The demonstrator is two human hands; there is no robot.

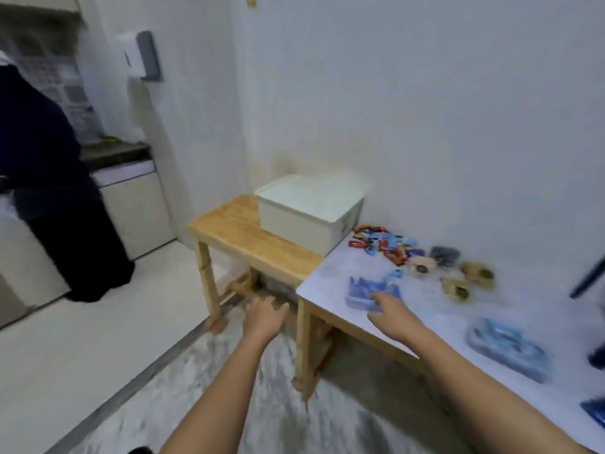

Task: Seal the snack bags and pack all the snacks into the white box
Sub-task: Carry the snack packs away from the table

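Observation:
The white box (307,213) stands lidded on a low wooden bench (242,234) against the wall. On the pale table (419,309) lie a blue snack bag (363,291), a heap of small red and blue wrapped snacks (383,244), three round tan snacks (458,280) and a dark packet (443,255). A second blue bag (507,348) lies nearer on the right. My right hand (391,314) reaches over the table's corner, fingers straight, touching the first blue bag's near edge. My left hand (265,314) hovers open in the air left of the table.
A person in dark clothes (49,191) stands at a counter on the far left. A wall dispenser (144,57) hangs above it. Dark blue objects (595,417) show at the right edge. Light floor (114,322) lies between me and the bench.

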